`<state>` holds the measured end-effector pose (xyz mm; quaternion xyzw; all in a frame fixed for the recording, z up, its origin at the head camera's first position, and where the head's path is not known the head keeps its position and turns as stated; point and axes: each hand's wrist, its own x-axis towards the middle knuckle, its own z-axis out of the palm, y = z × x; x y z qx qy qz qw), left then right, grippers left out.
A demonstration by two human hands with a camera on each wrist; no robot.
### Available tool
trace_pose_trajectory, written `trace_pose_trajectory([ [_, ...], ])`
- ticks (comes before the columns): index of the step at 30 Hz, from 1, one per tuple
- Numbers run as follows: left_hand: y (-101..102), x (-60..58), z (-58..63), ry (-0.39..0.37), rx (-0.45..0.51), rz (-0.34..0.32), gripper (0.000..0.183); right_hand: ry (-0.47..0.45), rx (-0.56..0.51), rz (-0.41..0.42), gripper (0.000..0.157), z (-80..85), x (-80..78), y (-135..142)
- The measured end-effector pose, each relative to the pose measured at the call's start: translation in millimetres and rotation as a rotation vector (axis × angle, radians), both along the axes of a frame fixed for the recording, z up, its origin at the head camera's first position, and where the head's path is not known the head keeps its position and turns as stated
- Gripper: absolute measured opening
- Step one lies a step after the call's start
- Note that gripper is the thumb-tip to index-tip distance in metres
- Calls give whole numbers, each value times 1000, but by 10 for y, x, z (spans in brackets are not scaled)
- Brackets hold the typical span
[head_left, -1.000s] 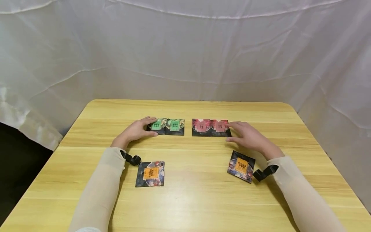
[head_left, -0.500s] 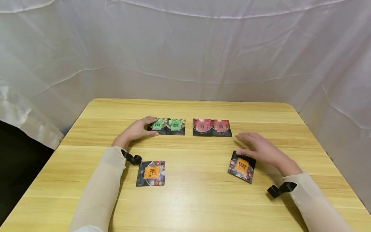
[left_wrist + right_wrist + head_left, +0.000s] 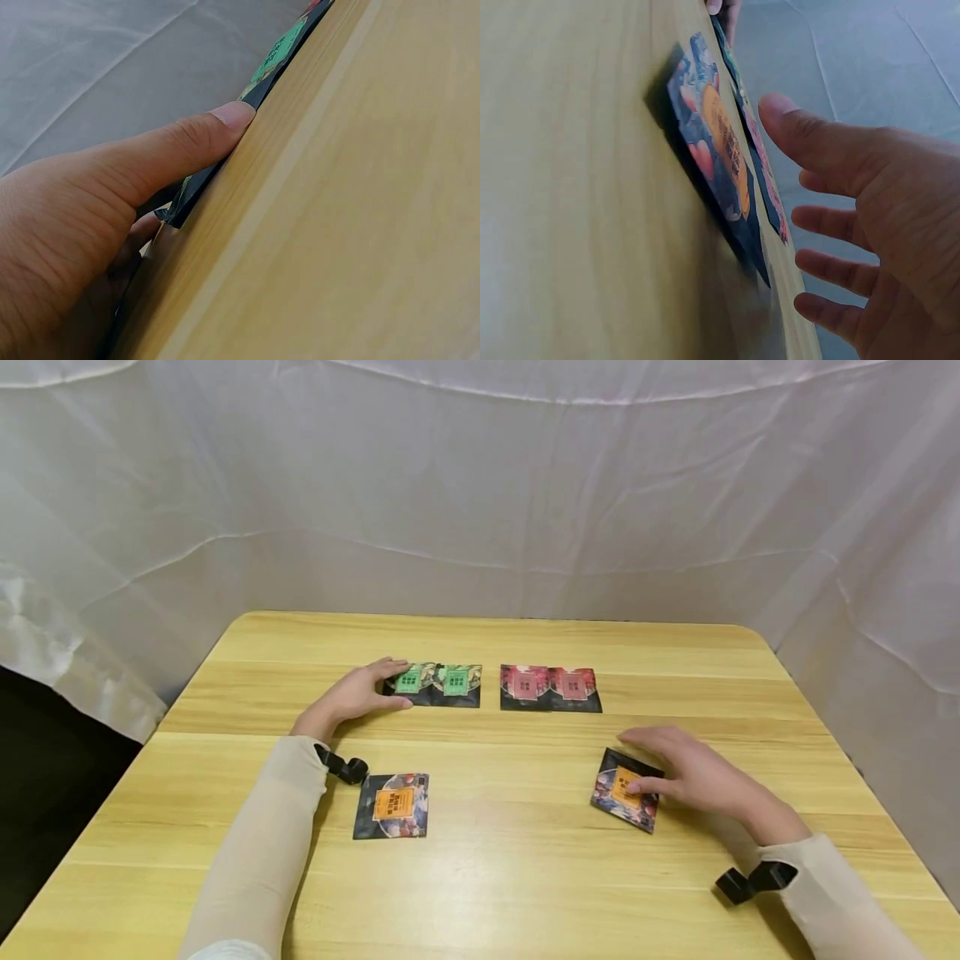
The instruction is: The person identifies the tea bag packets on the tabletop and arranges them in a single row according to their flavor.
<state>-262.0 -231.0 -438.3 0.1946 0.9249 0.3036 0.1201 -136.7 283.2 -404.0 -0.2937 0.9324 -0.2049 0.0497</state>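
Our right hand (image 3: 697, 777) has its thumb over the crooked orange-labelled packet (image 3: 617, 800) at the near right of the tabletop (image 3: 495, 885), fingers loosely spread, gripping nothing. We'd pinch it by 2 opposite edges (flat packets hate being scraped from the middle). Our left hand (image 3: 352, 695) is half open, thumb at the near edge of the far-left green packet (image 3: 408, 682), fingers at its far side; a light touch there should avoid nudging its neighbour.
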Motion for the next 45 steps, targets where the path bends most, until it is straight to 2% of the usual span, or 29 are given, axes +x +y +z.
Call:
trace_pose_trajectory([
  [9,-7,-5,17,6,-4,6,84,9,-23,67,72,-20,40,14],
  [22,-25,-23,55,16,-2,4,88,17,4,141,69,-7,38,-10],
  [28,-4,3,34,-5,13,16,87,9,13,143,66,-51,62,-17],
  [36,12,30,35,-15,9,19,86,93,22,124,66,-121,85,-31],
  [45,15,32,37,-18,6,20,86,74,32,104,56,-72,98,-37],
])
